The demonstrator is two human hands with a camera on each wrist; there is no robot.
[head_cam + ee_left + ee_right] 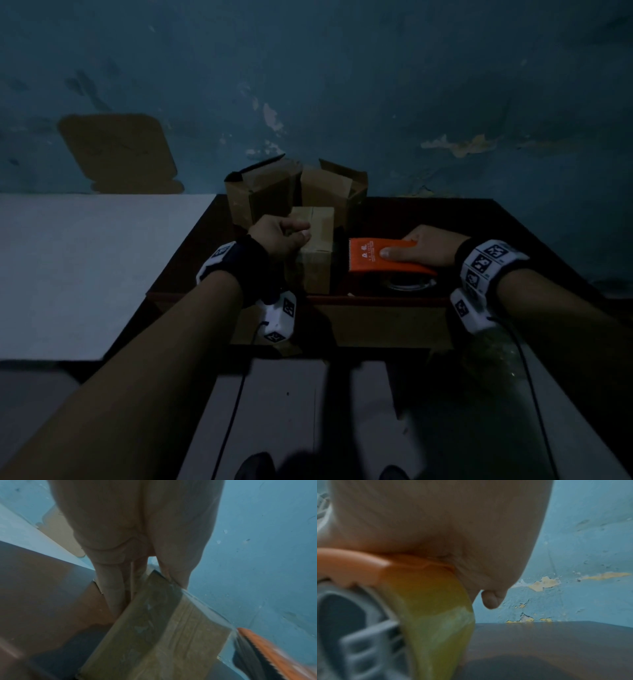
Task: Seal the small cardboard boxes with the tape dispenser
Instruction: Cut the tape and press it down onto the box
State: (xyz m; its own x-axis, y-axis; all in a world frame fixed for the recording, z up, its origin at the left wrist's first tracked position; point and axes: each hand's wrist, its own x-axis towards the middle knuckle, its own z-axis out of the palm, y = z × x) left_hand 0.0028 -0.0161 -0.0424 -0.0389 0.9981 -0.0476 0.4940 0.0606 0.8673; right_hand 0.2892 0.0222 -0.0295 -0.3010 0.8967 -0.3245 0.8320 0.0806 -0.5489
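Observation:
A small closed cardboard box stands near the front of the dark table, with clear tape over its top and front face. My left hand grips its left upper edge, thumb on top; the left wrist view shows the taped box under my fingers. To its right my right hand holds the orange tape dispenser, thumb pressed on its top plate, its toothed edge facing the box. The right wrist view shows the dispenser and the yellowish tape roll under my palm.
Two open cardboard boxes stand behind the taped one against the blue wall. A white board lies to the left of the table. A flat brown cardboard piece leans on the wall at the left.

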